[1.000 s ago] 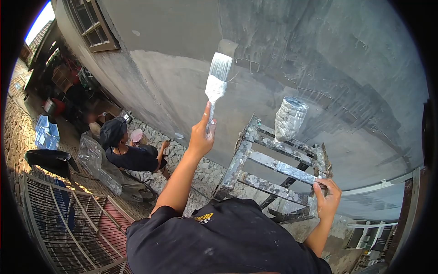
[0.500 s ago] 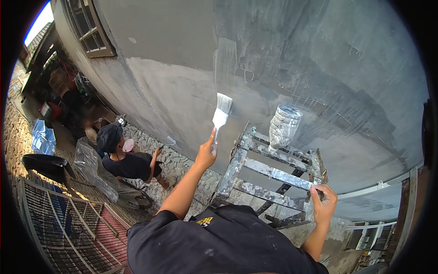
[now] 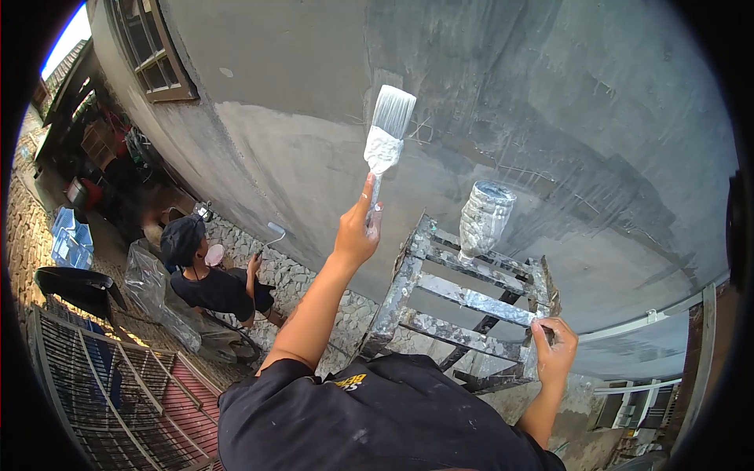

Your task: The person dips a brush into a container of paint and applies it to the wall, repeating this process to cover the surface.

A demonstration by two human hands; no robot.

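My left hand point(image 3: 359, 231) is wrapped round the handle of a paintbrush point(image 3: 385, 145), its bristles pointing up against or close to the grey wall point(image 3: 306, 71). White paint coats the lower part of the brush head and specks my fingers. My right hand point(image 3: 556, 345) grips the side of a paint-spattered wooden ladder point(image 3: 471, 302) near a rung, fingers curled. On the ladder's upper rungs stands a cut plastic bottle point(image 3: 485, 220) smeared with white and grey paint. Darker, wet-looking patches show on the wall behind it.
A co-worker point(image 3: 216, 271) in dark clothes and a cap stands below left, holding a paint roller point(image 3: 275, 228). Stones point(image 3: 298, 263) cover the ground along the wall. Lower left are a metal grille point(image 3: 118, 385) and clear plastic sheeting point(image 3: 157, 294). A window point(image 3: 153, 51) is at upper left.
My left hand has raised the paintbrush up the wall, over the pale stroke. My right hand stays on the ladder. The co-worker's roller has shifted up and left.
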